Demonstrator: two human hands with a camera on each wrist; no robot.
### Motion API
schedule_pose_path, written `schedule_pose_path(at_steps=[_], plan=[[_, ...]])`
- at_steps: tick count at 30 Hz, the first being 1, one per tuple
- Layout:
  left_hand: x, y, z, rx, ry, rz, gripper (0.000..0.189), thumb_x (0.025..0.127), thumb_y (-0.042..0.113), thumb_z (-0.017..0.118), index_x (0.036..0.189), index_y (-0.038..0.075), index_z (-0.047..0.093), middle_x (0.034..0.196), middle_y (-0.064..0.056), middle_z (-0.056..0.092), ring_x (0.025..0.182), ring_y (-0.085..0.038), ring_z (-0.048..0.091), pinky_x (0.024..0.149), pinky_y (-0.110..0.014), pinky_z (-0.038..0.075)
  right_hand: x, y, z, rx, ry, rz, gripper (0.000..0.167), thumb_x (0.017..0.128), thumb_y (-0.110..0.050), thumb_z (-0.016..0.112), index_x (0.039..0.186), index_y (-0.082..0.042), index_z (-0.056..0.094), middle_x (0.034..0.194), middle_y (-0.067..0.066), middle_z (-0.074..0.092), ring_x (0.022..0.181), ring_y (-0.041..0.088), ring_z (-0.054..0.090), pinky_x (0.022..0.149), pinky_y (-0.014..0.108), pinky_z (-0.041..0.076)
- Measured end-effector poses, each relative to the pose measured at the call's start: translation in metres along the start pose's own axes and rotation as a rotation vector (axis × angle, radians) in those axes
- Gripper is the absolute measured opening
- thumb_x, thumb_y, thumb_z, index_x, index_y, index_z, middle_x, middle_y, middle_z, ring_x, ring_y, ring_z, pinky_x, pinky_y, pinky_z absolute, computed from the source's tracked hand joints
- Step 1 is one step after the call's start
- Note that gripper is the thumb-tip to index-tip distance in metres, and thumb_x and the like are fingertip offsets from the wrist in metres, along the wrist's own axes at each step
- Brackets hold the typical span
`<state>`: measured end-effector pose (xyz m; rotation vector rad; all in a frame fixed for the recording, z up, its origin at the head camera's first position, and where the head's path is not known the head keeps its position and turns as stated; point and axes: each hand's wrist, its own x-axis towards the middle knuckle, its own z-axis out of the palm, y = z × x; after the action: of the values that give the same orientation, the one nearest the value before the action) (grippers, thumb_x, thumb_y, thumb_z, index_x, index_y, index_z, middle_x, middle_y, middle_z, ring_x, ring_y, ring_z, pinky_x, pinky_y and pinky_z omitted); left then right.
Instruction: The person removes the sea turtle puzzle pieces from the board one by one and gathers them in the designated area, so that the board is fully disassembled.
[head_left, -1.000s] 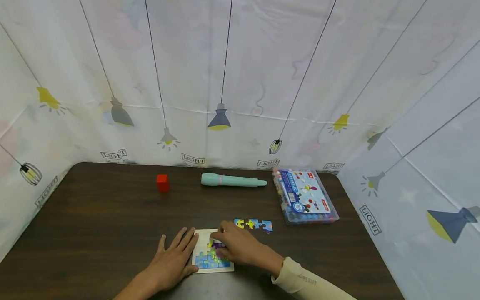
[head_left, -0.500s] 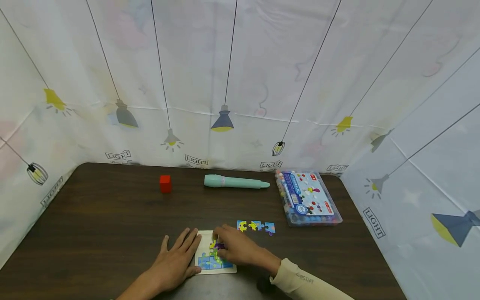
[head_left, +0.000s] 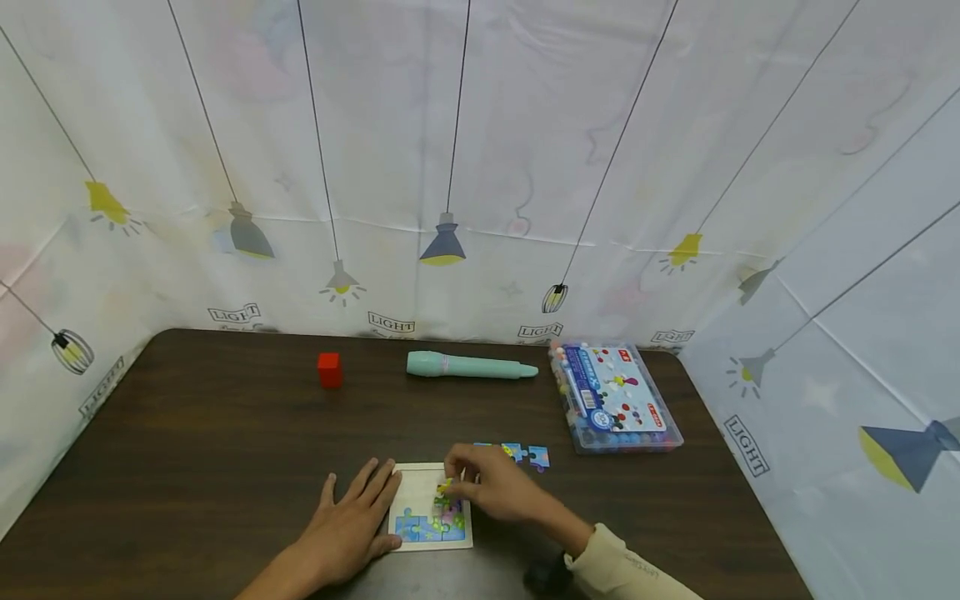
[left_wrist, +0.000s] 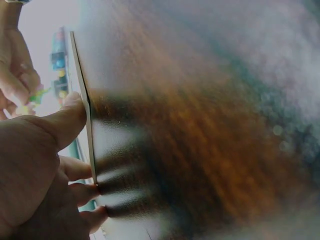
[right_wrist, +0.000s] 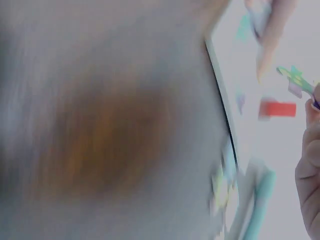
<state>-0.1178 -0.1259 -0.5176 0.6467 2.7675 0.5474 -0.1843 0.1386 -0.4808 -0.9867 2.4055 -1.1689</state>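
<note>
A small jigsaw board (head_left: 414,483) with a pale wooden frame lies before me, blue pieces (head_left: 418,528) fitted along its near edge. My left hand (head_left: 348,521) rests flat with spread fingers at the board's left side, thumb at the near left corner. Over the right half of the board, my right hand (head_left: 495,483) pinches a green, yellow and purple puzzle piece (right_wrist: 296,80) between thumb and fingers. In the right wrist view the piece is raised and tilted. Loose puzzle pieces (head_left: 538,456) lie just beyond the right hand, which partly hides them.
Farther back on the dark table (head_left: 225,433) are a red cube (head_left: 329,370), a mint-green pen-shaped thing (head_left: 472,366) and, at the right, a clear plastic box (head_left: 618,387) of colourful beads. A white printed curtain (head_left: 480,167) hangs behind the table.
My right hand has moved slightly right and lifted the pinched piece from the board, baring more of its pale base. The left hand keeps its place.
</note>
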Motion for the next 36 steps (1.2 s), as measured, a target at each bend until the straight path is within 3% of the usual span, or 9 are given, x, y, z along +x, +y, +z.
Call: schedule_pose_path(at_steps=[6,10,19,29,36], plan=[[-0.001,0.0,-0.002,0.003,-0.006,-0.005,0.083,0.096,0.051,0.065,0.16,0.008,0.034,0.168,-0.013,0.023,0.154,-0.039,0.018,0.108,-0.083,0.012,-0.025,0.029,-0.044,-0.07,0.058,0.064,0.018,0.091,-0.007,0.077,0.087,-0.013,0.061,0.081,-0.007,0.059,0.072,0.006,0.056,0.063,0.025,0.049],[-0.003,-0.001,-0.002,0.016,0.004,-0.012,0.083,0.096,0.051,0.066,0.16,0.008,0.035,0.168,-0.013,0.024,0.154,-0.039,0.019,0.107,-0.083,0.013,-0.034,0.044,-0.057,-0.134,0.037,0.085,0.019,0.09,-0.007,0.079,0.086,-0.012,0.061,0.078,-0.007,0.058,0.069,0.005,0.053,0.061,0.025,0.047],[-0.003,0.001,0.001,0.009,0.015,-0.001,0.083,0.095,0.052,0.066,0.159,0.007,0.037,0.167,-0.014,0.025,0.154,-0.039,0.019,0.107,-0.083,0.013,-0.034,0.044,-0.044,-0.416,0.082,0.16,0.019,0.085,-0.008,0.083,0.084,-0.014,0.065,0.082,-0.005,0.058,0.072,0.008,0.05,0.061,0.028,0.045],[-0.002,0.001,0.001,-0.001,0.015,-0.008,0.083,0.095,0.051,0.067,0.159,0.008,0.036,0.168,-0.013,0.024,0.154,-0.038,0.018,0.108,-0.082,0.013,-0.033,0.042,-0.034,-0.473,0.102,0.287,0.013,0.088,-0.01,0.081,0.087,-0.014,0.068,0.086,-0.004,0.057,0.073,0.011,0.051,0.061,0.033,0.047],[-0.001,0.001,0.002,-0.013,0.016,0.003,0.082,0.096,0.05,0.067,0.159,0.008,0.036,0.168,-0.013,0.024,0.154,-0.039,0.018,0.107,-0.083,0.012,-0.035,0.04,-0.029,-0.52,0.128,0.27,0.019,0.088,-0.009,0.081,0.081,-0.016,0.065,0.081,-0.006,0.054,0.069,0.009,0.05,0.057,0.03,0.045]])
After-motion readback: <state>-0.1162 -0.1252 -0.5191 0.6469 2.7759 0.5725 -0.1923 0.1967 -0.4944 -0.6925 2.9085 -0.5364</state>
